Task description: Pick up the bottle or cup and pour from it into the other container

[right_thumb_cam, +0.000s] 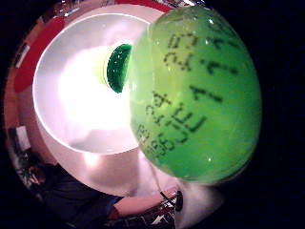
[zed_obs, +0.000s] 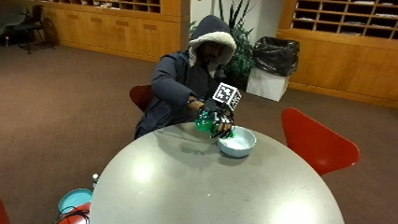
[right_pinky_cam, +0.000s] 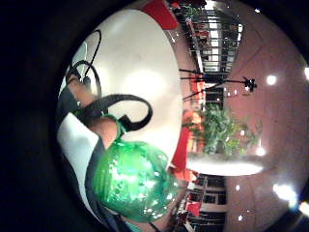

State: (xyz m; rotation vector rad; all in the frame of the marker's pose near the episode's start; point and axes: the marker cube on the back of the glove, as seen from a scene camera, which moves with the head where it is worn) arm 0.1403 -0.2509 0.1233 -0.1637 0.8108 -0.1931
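While the green bottle (zed_obs: 205, 122) is tipped on its side above the rim of the pale bowl (zed_obs: 244, 145), its green cap end (right_thumb_cam: 118, 67) points into the bowl's white interior; the gloved right hand (zed_obs: 219, 125) has its fingers curled round the bottle; below the fingers lies the round grey tabletop (zed_obs: 187, 186); a red chair (zed_obs: 317, 144) stands beside it.

One green bottle (zed_obs: 205, 122), gripped within the fingers of the gloved right hand (zed_obs: 219, 122). One white bowl (zed_obs: 237, 142), just beyond the fingertips. One round table (zed_obs: 187, 186). Two red chairs: one (zed_obs: 314, 142) off past the bowl, one (zed_obs: 142, 95) behind the person. One black bin bag (zed_obs: 275, 55). One potted plant (zed_obs: 239, 60).
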